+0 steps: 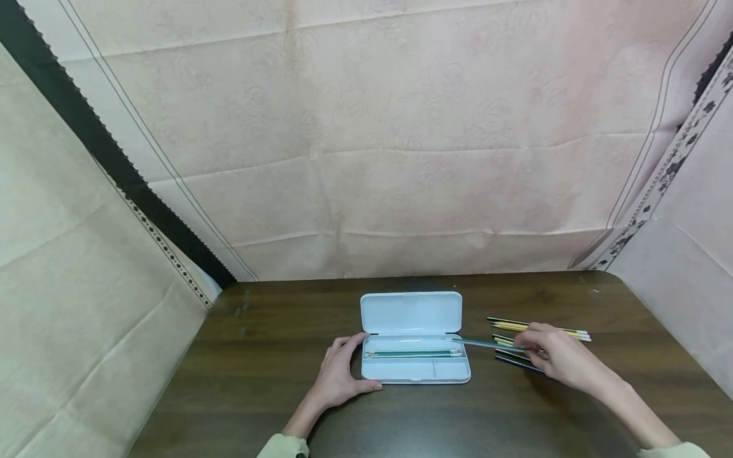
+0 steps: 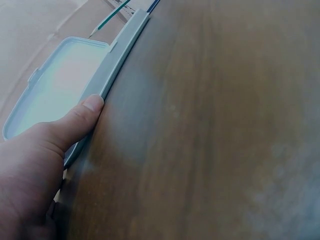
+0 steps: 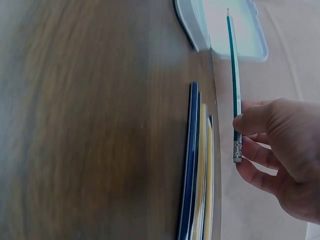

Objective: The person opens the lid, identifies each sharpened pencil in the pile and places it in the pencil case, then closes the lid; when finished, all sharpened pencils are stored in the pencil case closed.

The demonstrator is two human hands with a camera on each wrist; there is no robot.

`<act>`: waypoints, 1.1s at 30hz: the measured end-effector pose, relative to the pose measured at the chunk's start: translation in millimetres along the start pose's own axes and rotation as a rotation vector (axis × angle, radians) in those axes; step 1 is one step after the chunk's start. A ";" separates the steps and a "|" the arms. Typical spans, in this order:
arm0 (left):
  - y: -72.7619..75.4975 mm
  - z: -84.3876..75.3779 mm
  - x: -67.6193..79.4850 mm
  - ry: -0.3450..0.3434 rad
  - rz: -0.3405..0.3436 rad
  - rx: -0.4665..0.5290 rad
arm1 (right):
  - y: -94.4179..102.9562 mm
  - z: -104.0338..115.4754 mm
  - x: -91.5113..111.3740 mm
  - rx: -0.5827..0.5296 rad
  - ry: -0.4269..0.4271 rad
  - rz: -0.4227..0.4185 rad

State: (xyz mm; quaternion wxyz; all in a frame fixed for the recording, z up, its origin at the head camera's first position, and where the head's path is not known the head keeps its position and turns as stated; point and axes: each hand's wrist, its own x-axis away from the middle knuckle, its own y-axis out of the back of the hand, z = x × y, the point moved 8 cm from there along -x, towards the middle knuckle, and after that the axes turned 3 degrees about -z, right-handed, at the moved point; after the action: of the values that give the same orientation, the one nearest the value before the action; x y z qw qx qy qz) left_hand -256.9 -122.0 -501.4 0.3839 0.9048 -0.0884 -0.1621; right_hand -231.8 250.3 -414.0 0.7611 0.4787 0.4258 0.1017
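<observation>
Left hand (image 1: 339,374) grips an open pale-blue pencil case (image 1: 401,369); right hand (image 1: 554,353) pinches a green pencil (image 3: 234,65) near other pencils (image 3: 189,150).

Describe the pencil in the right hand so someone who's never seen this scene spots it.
On the brown wooden table, find the open pale-blue pencil case. Just right of it, the right hand pinches a green pencil, its sharpened tip pointing towards the case. It alone is held: the other pencils, green, yellow and dark, lie in the case or on the table.
</observation>
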 end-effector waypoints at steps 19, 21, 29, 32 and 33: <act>-1.6 -0.6 -0.7 -0.006 -0.005 -0.002 | -38.4 31.8 -43.2 -0.080 -0.068 0.141; -0.7 -0.3 0.1 -0.006 -0.008 -0.009 | -43.5 34.2 -46.9 -0.083 -0.063 0.147; 2.1 0.6 1.0 -0.008 -0.012 -0.008 | -62.0 43.9 -59.2 -0.081 -0.046 0.166; 0.6 0.9 1.0 -0.005 -0.008 -0.007 | -66.9 46.7 -63.2 -0.078 -0.050 0.180; 0.4 1.0 1.0 -0.004 -0.009 -0.007 | -68.1 47.9 -64.8 -0.080 -0.049 0.185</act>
State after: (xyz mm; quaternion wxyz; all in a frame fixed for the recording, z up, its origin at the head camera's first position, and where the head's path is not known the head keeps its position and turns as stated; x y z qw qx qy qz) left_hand -256.3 -123.3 -502.1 0.3860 0.9035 -0.0848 -0.1659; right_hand -253.2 147.5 -425.3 0.7772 0.4873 0.3567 0.1768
